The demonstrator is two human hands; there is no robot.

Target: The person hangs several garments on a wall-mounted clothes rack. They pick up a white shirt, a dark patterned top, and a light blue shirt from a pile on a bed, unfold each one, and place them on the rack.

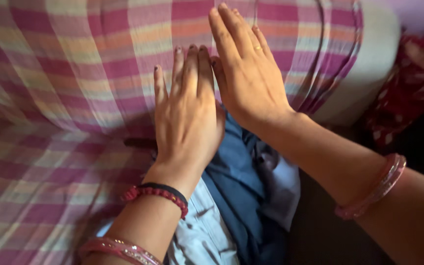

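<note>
My left hand (187,110) lies flat, fingers together, against a pink, purple and yellow checked cloth (74,64) stretched over a rounded cushion. My right hand (246,73) rests flat beside it, a little higher, fingers straight, with a ring on one finger. The two hands touch side by side. Under both wrists lies a dark blue garment (236,181) with a pale blue and white garment (202,235) next to it. Neither hand grips anything. Red and black thread bands and a pink bangle sit on my left wrist; a pink bangle circles my right forearm.
The checked cloth also covers the flat surface at the lower left (30,186). A bare grey-white end of the cushion (374,54) shows at the upper right. A red patterned fabric (408,93) lies at the far right, with dark shadow below it.
</note>
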